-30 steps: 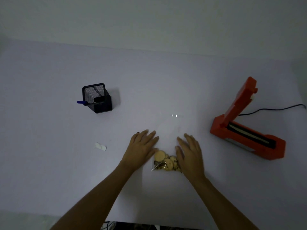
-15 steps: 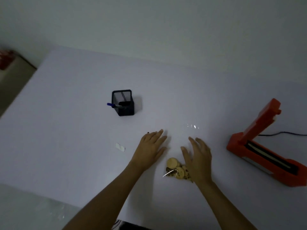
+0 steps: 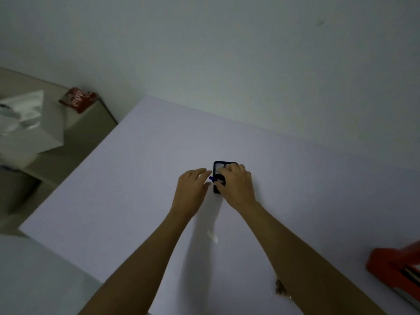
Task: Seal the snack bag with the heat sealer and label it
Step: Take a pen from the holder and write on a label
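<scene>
The white table (image 3: 295, 178) is filling most of the view; the orange heat sealer (image 3: 395, 271) is sitting at its right edge, cut off by the frame; the right hand (image 3: 237, 186) is curling over the black mesh pen holder (image 3: 221, 165), whether grasping it I cannot tell; the left hand (image 3: 189, 189) is lying open just beside it, near the blue pen (image 3: 212, 178); the snack bag (image 3: 280, 288) is peeking out beside the right forearm; the small white label (image 3: 213, 236) is lying between the forearms.

Your desk (image 3: 136, 189) is a pale, matte sheet reaching ahead of your hands to a plain grey-white wall (image 3: 227, 53). The light is dim and even. Off to the left of your hands sits a low beige cabinet (image 3: 91, 123) carrying a white box (image 3: 34, 123) and a red packet (image 3: 78, 101).
</scene>
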Tool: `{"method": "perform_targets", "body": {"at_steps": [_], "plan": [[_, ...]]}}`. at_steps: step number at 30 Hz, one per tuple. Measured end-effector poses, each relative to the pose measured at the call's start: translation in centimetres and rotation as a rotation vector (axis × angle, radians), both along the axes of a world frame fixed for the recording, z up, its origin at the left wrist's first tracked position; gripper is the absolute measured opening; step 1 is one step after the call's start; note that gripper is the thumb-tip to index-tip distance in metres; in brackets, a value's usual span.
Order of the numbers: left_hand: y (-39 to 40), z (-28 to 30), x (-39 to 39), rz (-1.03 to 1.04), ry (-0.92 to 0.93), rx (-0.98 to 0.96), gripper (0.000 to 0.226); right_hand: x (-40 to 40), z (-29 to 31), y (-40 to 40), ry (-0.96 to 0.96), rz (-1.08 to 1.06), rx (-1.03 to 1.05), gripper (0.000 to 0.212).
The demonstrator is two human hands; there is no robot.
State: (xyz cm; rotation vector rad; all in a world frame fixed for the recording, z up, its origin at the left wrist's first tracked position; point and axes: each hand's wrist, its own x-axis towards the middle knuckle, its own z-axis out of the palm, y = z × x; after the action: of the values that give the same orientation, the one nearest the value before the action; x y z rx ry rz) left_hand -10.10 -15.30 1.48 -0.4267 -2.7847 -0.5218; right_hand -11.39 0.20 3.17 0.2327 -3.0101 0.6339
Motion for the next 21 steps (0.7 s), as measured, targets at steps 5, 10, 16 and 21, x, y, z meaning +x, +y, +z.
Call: {"method": "perform_targets", "body": {"at_steps": [5, 10, 16, 21], "plan": [[0.0, -0.9, -1.2, -0.045, -0.105, 0.044, 0.02, -0.8, -1.2, -1.6, 0.009, -0.024, 0.033, 0.023], [-0.1, 0.2, -2.1, -0.097, -0.059, 0.095, 0.014, -0.9, -0.4, -1.8, 0.065, -0.054, 0.003, 0.012], [-1.1, 8.0, -2.4, -0.054, 0.046, 0.448, 0.012, -0.6, 6.6, -1.1, 0.161, -0.173, -0.195, 0.022], [-3.2, 14.8, -2.4, 0.129, -0.109, 1.068, 0.011, 1.3, 12.7, -1.4, 0.05, -0.547, -0.848, 0.03]]}}
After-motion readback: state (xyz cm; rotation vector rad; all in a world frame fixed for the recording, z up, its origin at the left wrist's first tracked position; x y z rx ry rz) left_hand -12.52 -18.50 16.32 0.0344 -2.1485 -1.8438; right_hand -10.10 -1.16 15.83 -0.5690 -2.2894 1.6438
